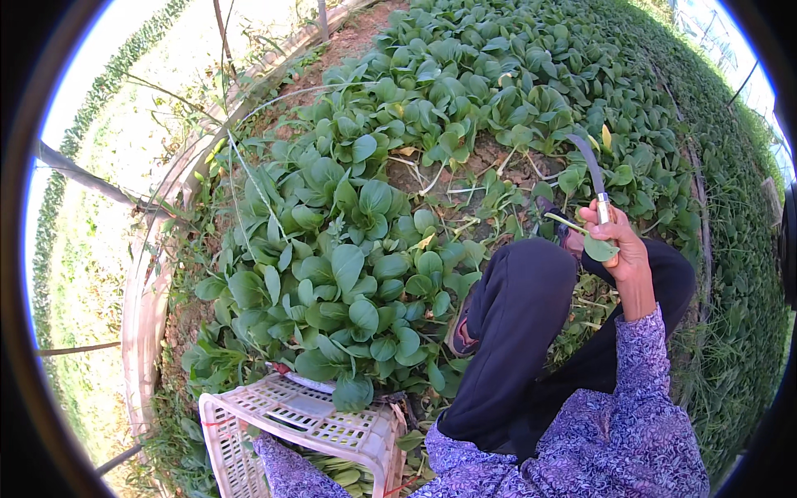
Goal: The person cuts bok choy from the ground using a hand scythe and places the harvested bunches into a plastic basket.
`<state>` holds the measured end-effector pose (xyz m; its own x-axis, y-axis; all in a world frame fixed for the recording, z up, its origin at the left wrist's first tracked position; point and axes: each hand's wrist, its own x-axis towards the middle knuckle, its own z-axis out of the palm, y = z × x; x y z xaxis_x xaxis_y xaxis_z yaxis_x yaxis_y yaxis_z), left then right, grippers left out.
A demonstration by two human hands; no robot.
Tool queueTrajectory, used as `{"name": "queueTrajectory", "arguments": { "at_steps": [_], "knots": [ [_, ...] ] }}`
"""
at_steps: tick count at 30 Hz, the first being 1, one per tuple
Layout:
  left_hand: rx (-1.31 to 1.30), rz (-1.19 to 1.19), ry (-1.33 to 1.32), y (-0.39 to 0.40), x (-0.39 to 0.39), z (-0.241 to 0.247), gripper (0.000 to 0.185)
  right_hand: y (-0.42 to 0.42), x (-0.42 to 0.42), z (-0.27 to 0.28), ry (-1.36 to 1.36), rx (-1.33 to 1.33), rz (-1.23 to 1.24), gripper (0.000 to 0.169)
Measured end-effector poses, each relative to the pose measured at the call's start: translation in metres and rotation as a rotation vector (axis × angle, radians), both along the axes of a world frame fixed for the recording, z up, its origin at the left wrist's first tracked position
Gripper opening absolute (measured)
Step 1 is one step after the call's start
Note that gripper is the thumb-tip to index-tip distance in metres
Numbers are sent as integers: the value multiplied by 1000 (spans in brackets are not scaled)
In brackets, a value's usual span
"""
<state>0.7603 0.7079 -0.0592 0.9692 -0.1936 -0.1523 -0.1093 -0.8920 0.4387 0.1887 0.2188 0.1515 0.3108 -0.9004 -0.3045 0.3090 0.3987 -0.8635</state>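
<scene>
My right hand (619, 246) grips the handle of a sickle (588, 159), its curved blade pointing up and slightly left over the leafy greens. A single green leaf with its stem (599, 248) is held in the same hand. My left hand is hidden; its patterned sleeve (292, 470) reaches into a white plastic crate (305, 417) at the lower left, where stacked greens (345, 476) show inside. Dense leafy greens (348, 267) grow left of my knees. In front of my feet, cut stems and loose leaves lie on bare soil (429, 177).
More rows of greens (498, 50) stretch ahead and to the right. A pale plastic sheet edge (146, 311) curves along the left, with metal poles (93, 180) crossing it. A thin bent rod and string (255, 174) stand over the left plants. My bent knees (538, 267) are close to the plants.
</scene>
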Motion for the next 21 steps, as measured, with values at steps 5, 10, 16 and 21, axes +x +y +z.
{"name": "queueTrajectory", "arguments": {
  "at_steps": [5, 10, 16, 21],
  "knots": [
    [27, -43, -18, -18, 4, 2, 30, 1, -4, -4, -16, -3, 32, 42],
    [64, -101, -46, -44, 5, 7, 32, -2, -15, -10, -20, 14, 43, 42],
    [115, -204, -81, -100, -1, -7, 35, 1, -24, -18, -70, 68, 38, 44],
    [199, -244, -109, -142, -14, -4, 37, 7, -40, -17, -89, 41, -1, 45]
  ]
}}
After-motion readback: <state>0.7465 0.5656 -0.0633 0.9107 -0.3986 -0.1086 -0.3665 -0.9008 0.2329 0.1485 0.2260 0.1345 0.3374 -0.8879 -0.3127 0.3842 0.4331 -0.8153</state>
